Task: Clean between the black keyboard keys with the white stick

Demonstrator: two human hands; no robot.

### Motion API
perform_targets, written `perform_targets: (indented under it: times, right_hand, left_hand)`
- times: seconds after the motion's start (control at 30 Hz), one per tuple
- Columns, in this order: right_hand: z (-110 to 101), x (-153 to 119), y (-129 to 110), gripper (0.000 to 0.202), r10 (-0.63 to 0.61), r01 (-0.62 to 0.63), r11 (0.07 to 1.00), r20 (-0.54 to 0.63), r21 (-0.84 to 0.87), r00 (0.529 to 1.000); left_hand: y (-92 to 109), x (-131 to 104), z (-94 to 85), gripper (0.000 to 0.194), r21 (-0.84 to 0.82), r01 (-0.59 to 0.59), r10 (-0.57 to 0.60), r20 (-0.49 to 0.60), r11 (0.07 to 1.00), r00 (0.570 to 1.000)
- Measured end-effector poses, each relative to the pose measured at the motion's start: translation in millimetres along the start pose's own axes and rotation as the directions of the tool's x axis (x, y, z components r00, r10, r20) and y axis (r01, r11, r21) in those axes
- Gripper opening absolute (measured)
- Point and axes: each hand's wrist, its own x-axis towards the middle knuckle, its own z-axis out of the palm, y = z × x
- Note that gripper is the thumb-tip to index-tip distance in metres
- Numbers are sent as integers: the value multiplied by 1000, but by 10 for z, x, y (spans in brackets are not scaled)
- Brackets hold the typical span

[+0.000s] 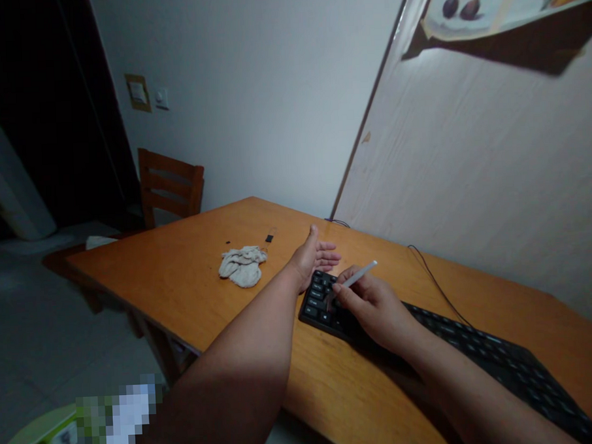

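Note:
A black keyboard (498, 355) lies at a slant on the wooden table, its left end away from me. My right hand (365, 297) grips a small brush (361, 273) by its whitish handle, with the brush tip down at the keys near that end. Just past the keyboard's far corner is my left hand (317, 255), fingers stretched out and thumb up, with nothing in it. Its lower edge is close to the keyboard; whether they touch I cannot tell. My right hand and forearm hide part of the keys.
A crumpled greyish cloth (242, 266) lies on the table (180, 273). Near it are a small black piece with a thin wire loop (269, 238) and a tiny black bit (227, 242). A thin cable (433, 275) runs behind the keyboard. A wooden chair (169, 188) stands beyond.

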Motion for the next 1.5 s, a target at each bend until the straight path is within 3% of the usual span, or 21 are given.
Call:
perform_targets:
  times: [0.3,0.47,0.63,0.8,1.0,1.23,1.5]
  right_hand:
    - [11,68,8,22,-73,76,997,-106,26,992]
    - [-33,56,-37,25,-37,57,993,-196,102,980]
    - [-45,-12,-162,24,66,-35,964,-108,265,992]
    - [29,-54,-212,25,141,-161,921,80,356,987]
    - [92,-52,-179,25,74,-112,949,138,294,988]
    - [102,-37,-139,25,-18,15,999,62,48,998]
    - [93,-37,-135,21,-113,114,993,36,-34,993]
  left_hand:
    - [12,-25,31,84,5,1,-1,-13,1000,1000]
    - [11,-27,32,86,6,-1,1,-14,1000,1000]
    - [13,-27,28,84,0,1,-1,-14,1000,1000]
    - [6,-17,24,86,1,-3,3,-12,1000,1000]
    - [16,-25,27,86,8,-2,2,-15,1000,1000]
    - [26,-54,46,88,25,-7,8,-18,1000,1000]
    - [31,-44,37,86,9,6,-6,-18,1000,1000]
